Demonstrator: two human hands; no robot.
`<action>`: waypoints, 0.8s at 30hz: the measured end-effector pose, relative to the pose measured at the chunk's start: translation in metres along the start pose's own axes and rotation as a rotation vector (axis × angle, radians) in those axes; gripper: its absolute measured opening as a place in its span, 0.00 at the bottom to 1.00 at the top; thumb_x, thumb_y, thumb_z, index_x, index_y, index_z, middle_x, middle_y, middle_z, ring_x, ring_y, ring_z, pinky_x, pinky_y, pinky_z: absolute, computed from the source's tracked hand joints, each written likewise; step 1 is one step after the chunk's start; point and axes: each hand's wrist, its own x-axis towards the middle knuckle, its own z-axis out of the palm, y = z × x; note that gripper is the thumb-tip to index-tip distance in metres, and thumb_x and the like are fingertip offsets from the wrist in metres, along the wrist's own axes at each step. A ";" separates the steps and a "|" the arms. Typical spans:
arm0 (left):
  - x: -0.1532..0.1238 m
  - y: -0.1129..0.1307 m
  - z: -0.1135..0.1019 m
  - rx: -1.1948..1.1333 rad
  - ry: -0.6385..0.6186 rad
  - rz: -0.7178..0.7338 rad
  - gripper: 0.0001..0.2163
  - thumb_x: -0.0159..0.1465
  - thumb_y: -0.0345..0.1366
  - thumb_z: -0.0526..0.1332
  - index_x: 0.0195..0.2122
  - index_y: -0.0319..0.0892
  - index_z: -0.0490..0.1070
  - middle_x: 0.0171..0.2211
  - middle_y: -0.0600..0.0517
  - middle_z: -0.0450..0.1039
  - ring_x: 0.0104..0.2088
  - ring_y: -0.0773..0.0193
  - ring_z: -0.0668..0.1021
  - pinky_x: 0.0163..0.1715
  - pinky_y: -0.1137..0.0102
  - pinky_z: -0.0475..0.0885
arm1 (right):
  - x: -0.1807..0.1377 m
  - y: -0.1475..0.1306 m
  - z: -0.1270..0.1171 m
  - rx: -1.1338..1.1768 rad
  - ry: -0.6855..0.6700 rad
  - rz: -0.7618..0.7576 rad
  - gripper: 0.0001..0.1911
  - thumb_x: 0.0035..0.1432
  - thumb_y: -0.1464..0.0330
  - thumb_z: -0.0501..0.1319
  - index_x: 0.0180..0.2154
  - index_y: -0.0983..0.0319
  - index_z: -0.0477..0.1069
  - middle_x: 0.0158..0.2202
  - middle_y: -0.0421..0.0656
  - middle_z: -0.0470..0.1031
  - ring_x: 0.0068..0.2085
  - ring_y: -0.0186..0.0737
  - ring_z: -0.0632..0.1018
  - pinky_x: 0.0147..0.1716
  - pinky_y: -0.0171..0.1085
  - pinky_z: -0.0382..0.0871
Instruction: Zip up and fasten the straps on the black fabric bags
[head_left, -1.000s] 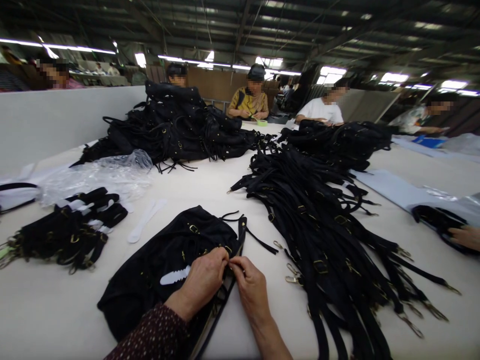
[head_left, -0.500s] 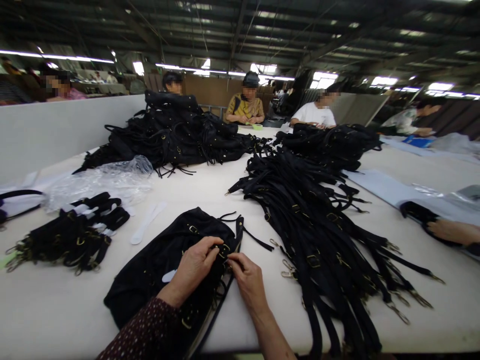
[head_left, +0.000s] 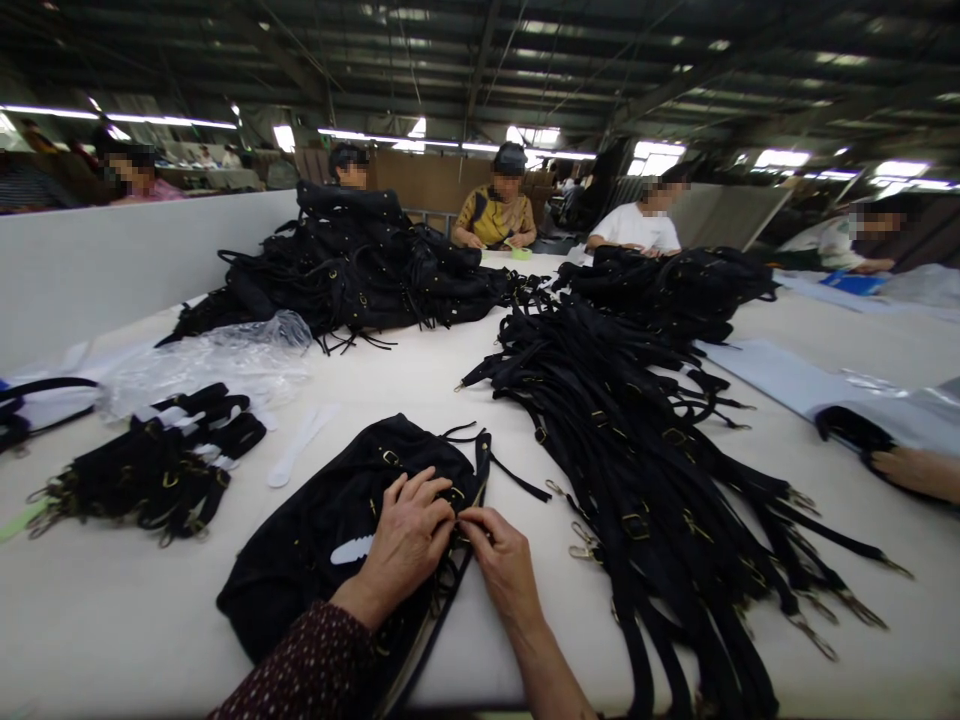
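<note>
A black bag with brass-coloured buckles lies tilted on the table in front of me. My left hand rests over its right side, fingers bent onto the fabric beside a buckle and the thumb by the bag's edge. Thumb and forefinger of my right hand are pinched together at that edge, touching the left hand's fingertips. What they pinch is too small and covered to make out. A white notched tag lies on the bag, left of my left hand. A thin black cord trails from the bag's top.
Many black straps with metal clips spread to the right. Bundled straps and clear plastic lie left. Black bags are heaped behind. A co-worker's hand is at the right edge; several people sit across the table.
My left hand has gone from a raised pinch at the buckle to fingers laid lower across the bag. My right hand stays pinched at the edge. The view has shifted slightly.
</note>
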 end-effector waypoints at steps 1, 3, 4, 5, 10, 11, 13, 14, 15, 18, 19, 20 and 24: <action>0.000 0.000 0.000 -0.011 0.013 0.004 0.07 0.67 0.33 0.56 0.38 0.48 0.74 0.58 0.52 0.73 0.65 0.52 0.65 0.64 0.46 0.53 | 0.000 0.001 0.000 -0.002 -0.005 0.004 0.08 0.61 0.62 0.60 0.37 0.56 0.78 0.37 0.40 0.81 0.40 0.41 0.79 0.42 0.37 0.70; 0.000 0.000 0.001 -0.029 0.035 0.015 0.07 0.67 0.33 0.56 0.37 0.48 0.73 0.58 0.53 0.74 0.65 0.52 0.65 0.64 0.46 0.53 | 0.001 0.002 0.000 -0.013 -0.013 0.006 0.09 0.61 0.62 0.60 0.36 0.57 0.78 0.37 0.40 0.81 0.39 0.40 0.79 0.42 0.37 0.70; 0.000 0.000 0.001 -0.036 0.040 0.020 0.07 0.67 0.33 0.56 0.36 0.49 0.73 0.57 0.54 0.74 0.65 0.53 0.65 0.64 0.46 0.52 | 0.001 0.003 0.000 -0.022 -0.017 0.004 0.09 0.61 0.62 0.60 0.36 0.57 0.77 0.36 0.40 0.81 0.39 0.40 0.79 0.42 0.36 0.70; 0.000 -0.001 0.002 -0.041 0.041 0.022 0.07 0.67 0.33 0.56 0.36 0.49 0.73 0.57 0.55 0.74 0.65 0.53 0.65 0.64 0.47 0.52 | 0.001 0.003 0.001 -0.032 -0.021 0.001 0.09 0.61 0.63 0.60 0.36 0.57 0.77 0.36 0.40 0.80 0.39 0.40 0.79 0.41 0.36 0.70; -0.001 -0.003 0.005 -0.055 0.019 0.031 0.07 0.67 0.32 0.56 0.37 0.49 0.73 0.56 0.57 0.75 0.66 0.53 0.65 0.65 0.47 0.51 | 0.002 0.004 0.004 -0.086 -0.043 -0.038 0.09 0.62 0.64 0.58 0.36 0.57 0.77 0.36 0.40 0.80 0.39 0.39 0.79 0.42 0.36 0.70; -0.002 -0.003 0.006 -0.059 0.018 0.034 0.07 0.66 0.32 0.56 0.37 0.49 0.74 0.56 0.57 0.75 0.66 0.53 0.65 0.65 0.46 0.51 | 0.002 0.004 0.005 -0.093 -0.048 -0.048 0.09 0.62 0.64 0.58 0.36 0.57 0.77 0.36 0.40 0.80 0.39 0.39 0.79 0.42 0.37 0.70; -0.002 -0.001 0.007 -0.072 0.015 0.038 0.08 0.66 0.31 0.56 0.37 0.49 0.74 0.56 0.56 0.76 0.65 0.53 0.65 0.65 0.46 0.51 | 0.002 0.003 0.006 -0.099 -0.055 -0.057 0.09 0.62 0.64 0.58 0.36 0.57 0.78 0.36 0.40 0.81 0.39 0.39 0.79 0.42 0.37 0.71; -0.002 -0.001 0.006 -0.081 0.013 0.038 0.08 0.66 0.31 0.56 0.37 0.48 0.74 0.57 0.55 0.75 0.65 0.52 0.66 0.65 0.45 0.51 | 0.002 0.003 0.006 -0.097 -0.058 -0.056 0.09 0.62 0.64 0.58 0.36 0.57 0.78 0.36 0.40 0.81 0.39 0.39 0.80 0.42 0.37 0.71; -0.001 -0.001 0.004 -0.094 0.013 0.032 0.08 0.66 0.31 0.56 0.37 0.48 0.75 0.57 0.54 0.75 0.65 0.52 0.66 0.65 0.44 0.52 | 0.002 0.002 0.006 -0.093 -0.059 -0.054 0.09 0.62 0.64 0.59 0.36 0.57 0.78 0.36 0.40 0.81 0.39 0.39 0.80 0.42 0.37 0.71; 0.002 -0.014 -0.018 -0.183 0.068 -0.041 0.09 0.66 0.34 0.57 0.42 0.50 0.76 0.59 0.52 0.73 0.65 0.52 0.67 0.65 0.45 0.57 | 0.000 0.002 0.000 -0.083 -0.030 -0.050 0.10 0.62 0.63 0.58 0.39 0.56 0.78 0.38 0.40 0.81 0.41 0.40 0.80 0.43 0.38 0.72; 0.001 -0.021 -0.030 -0.233 0.112 -0.083 0.10 0.66 0.36 0.57 0.43 0.51 0.76 0.59 0.51 0.74 0.64 0.53 0.68 0.65 0.47 0.59 | -0.001 0.002 -0.004 -0.097 -0.001 -0.052 0.11 0.63 0.62 0.58 0.40 0.56 0.77 0.40 0.41 0.81 0.43 0.41 0.80 0.44 0.38 0.73; 0.000 -0.030 -0.043 -0.287 0.165 -0.132 0.10 0.66 0.38 0.57 0.44 0.51 0.76 0.58 0.51 0.74 0.63 0.55 0.69 0.65 0.50 0.61 | -0.002 0.000 -0.008 -0.124 0.033 -0.062 0.12 0.64 0.62 0.57 0.43 0.56 0.77 0.43 0.41 0.81 0.45 0.42 0.80 0.46 0.39 0.72; -0.023 -0.063 -0.091 -0.450 0.288 -0.362 0.12 0.64 0.45 0.57 0.44 0.50 0.76 0.55 0.52 0.76 0.58 0.56 0.74 0.65 0.55 0.63 | -0.009 -0.018 -0.009 -0.295 0.077 -0.169 0.14 0.67 0.63 0.53 0.49 0.54 0.74 0.51 0.42 0.78 0.53 0.42 0.76 0.55 0.42 0.68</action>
